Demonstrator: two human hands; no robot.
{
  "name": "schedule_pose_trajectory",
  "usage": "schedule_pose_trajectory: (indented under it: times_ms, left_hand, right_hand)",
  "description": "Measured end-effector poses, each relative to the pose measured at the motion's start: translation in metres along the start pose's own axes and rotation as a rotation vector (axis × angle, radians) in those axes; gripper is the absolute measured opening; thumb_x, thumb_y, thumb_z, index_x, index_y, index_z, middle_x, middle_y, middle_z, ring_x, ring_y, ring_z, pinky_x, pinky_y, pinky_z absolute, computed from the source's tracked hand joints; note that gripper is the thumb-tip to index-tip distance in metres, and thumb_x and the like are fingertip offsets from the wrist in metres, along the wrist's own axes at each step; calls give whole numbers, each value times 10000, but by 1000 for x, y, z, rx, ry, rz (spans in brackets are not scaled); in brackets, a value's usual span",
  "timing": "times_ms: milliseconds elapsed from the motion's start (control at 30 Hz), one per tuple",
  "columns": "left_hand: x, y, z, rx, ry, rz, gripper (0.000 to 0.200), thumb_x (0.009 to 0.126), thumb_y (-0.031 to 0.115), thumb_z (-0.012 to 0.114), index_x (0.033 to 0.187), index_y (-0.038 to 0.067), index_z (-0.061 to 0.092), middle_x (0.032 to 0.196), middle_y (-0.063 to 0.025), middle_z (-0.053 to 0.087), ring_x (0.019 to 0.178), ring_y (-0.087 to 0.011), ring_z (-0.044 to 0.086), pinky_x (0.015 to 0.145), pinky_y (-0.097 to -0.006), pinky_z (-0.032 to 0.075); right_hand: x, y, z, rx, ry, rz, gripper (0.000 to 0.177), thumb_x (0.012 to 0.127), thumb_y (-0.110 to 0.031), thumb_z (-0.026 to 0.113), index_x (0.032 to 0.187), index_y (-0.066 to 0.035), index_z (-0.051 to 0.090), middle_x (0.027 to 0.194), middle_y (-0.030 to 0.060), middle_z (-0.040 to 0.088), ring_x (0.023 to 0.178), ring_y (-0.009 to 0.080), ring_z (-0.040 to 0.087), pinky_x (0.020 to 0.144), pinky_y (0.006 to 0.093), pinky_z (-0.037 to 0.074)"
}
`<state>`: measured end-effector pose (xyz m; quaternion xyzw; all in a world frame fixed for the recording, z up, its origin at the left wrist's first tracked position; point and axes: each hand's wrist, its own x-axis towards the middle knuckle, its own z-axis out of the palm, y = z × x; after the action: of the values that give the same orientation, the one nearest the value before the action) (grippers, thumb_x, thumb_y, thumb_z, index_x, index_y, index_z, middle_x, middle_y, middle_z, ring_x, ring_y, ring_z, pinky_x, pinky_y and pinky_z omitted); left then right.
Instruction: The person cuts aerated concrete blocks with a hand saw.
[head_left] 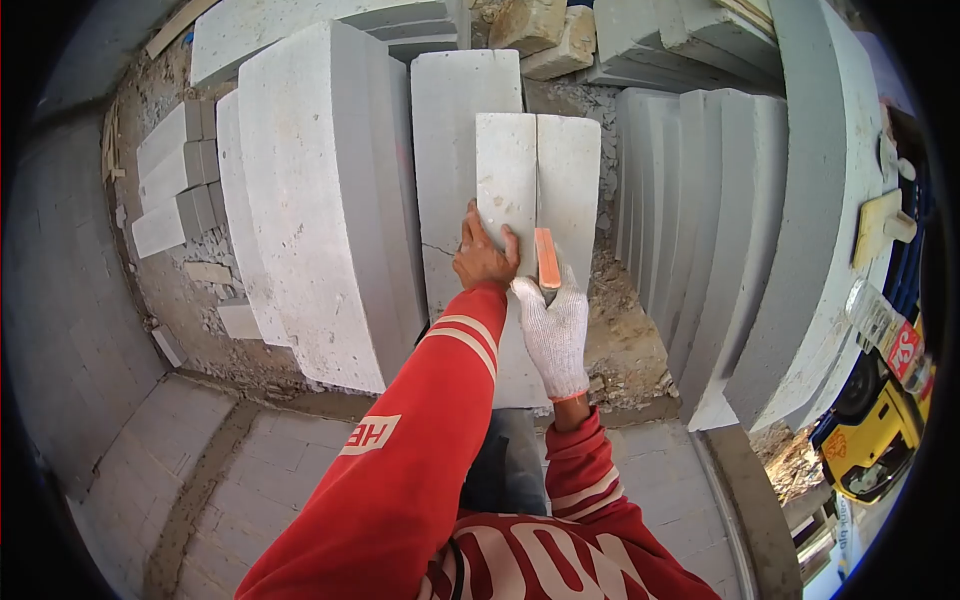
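Left hand [485, 258], bare, red sleeve: fingers curled over the lower left edge of a pale grey rectangular concrete block [510, 180], thumb on its face, firm hold. The block stands upright at centre of view, just above both hands. A dark straight line runs down its middle from the top edge to the hands. It may be a cut or a joint between two pieces; the view does not settle which.

Right hand [552, 330], in a white knitted glove: fingers closed round an orange straight tool handle [546, 260]. The handle stands upright, its upper end meeting the bottom of the dark line. The working end of the tool is hidden.

Surroundings: tall grey slab-shaped blocks [320, 200] stand on edge just behind and left of the held block. A row of similar grey slabs [700, 220] stands on edge to the right. Sandy rubble ground [620, 340] lies between them. A grey paved block surface [250, 480] lies below the arms. A yellow machine [875, 440] sits at the far right edge, well apart.
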<state>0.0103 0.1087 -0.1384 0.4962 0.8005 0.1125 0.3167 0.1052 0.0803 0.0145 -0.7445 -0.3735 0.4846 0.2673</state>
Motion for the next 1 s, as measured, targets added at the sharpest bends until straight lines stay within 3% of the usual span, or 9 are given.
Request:
schedule_pose_trajectory:
  times_ms: [200,300,367,433,567,667,767,900,1000]
  left_hand:
    - [-22,-8,3,28,27,14,701,934,342,566,1545,75,350,1324,-220,615,1068,-440,694,891,-522,572]
    - [-12,-5,7,-5,48,34,703,934,346,571,1545,71,359,1328,-219,614,1069,-438,694,898,-522,566]
    - [-16,-12,7,12,52,33,704,935,348,570,1546,71,356,1329,-219,613,1070,-439,692,900,-525,564]
    - [-5,-6,6,5,71,68,705,936,351,569,1546,71,354,1330,-218,613,1070,-439,691,902,-528,562]
    - [2,12,1,14,-2,47,675,963,307,532,1545,45,314,1416,-251,572,1144,-450,665,947,-525,545]
    - [-18,-4,-2,30,-48,-25,670,963,300,531,1547,52,315,1418,-241,574,1137,-448,667,948,-525,541]
    - [-12,-3,3,7,-14,12,684,955,315,535,1555,71,317,1392,-227,585,1127,-443,669,942,-537,538]
    - [-11,-4,5,8,21,30,703,944,332,548,1561,86,321,1380,-224,591,1126,-437,671,943,-547,535]
    - [-10,-8,10,-24,30,17,697,944,333,551,1556,85,326,1405,-226,582,1137,-439,667,950,-545,532]
  right_hand:
    - [-172,42,-46,5,17,243,562,777,-45,651,1335,23,627,839,35,629,707,114,582,682,289,526]
    - [-129,54,-32,-80,35,84,418,823,-45,655,1235,27,647,808,34,625,677,102,585,639,288,518]
    - [-64,63,-18,51,-114,314,421,894,-116,753,1270,24,625,847,121,683,681,172,610,643,330,527]
    - [-36,53,-8,114,-64,222,411,896,-113,756,1258,32,625,833,127,683,679,167,604,625,336,517]
    - [-105,41,-25,93,93,50,455,888,-147,772,1278,28,618,850,142,709,682,183,644,632,341,537]
    - [-164,48,-39,-77,33,164,445,887,-129,742,1288,24,625,805,131,694,655,197,657,636,338,547]
    - [-97,72,-29,-21,-29,103,454,845,-44,683,1289,27,626,750,39,621,589,109,560,589,283,515]
    - [-59,65,-19,127,-41,206,459,883,-153,752,1284,32,626,753,130,656,619,192,611,616,347,530]
    - [-77,56,-28,84,-66,213,397,865,-67,673,1246,38,636,811,50,638,643,92,540,610,258,493]
